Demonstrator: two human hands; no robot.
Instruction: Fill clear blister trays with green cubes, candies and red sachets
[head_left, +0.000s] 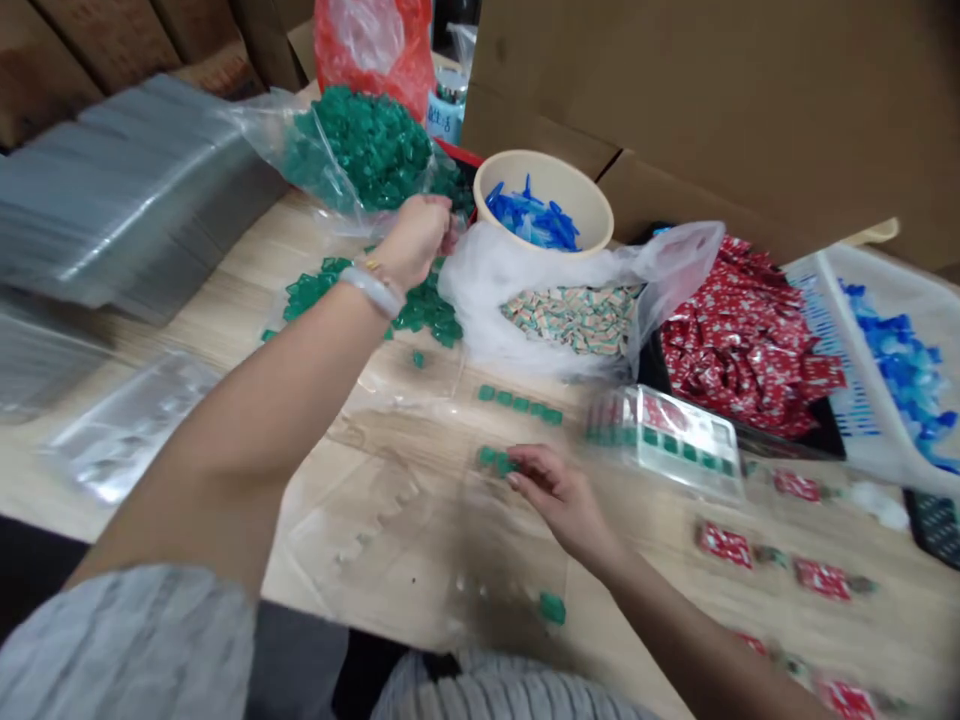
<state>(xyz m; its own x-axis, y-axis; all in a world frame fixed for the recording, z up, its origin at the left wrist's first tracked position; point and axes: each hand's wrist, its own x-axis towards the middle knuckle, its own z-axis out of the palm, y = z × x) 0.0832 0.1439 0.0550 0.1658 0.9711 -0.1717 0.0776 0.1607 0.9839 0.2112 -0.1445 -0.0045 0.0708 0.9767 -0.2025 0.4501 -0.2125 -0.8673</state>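
My left hand reaches to the far side of the table, its fingers curled closed at the edge of a clear bag of green translucent pieces. What lies in those fingers, if anything, is hidden. Beneath that wrist is a loose spread of the same green pieces. Nearer to me, my right hand pinches a small green cube at the end of a short row on the table. Behind it runs a longer row of green cubes. One more green piece lies near the front edge.
A cream bowl holds blue pieces. Right of it are a white bag of striped packets, red packets in a black tray, a clear box and a white basket. Grey plastic stacks stand left.
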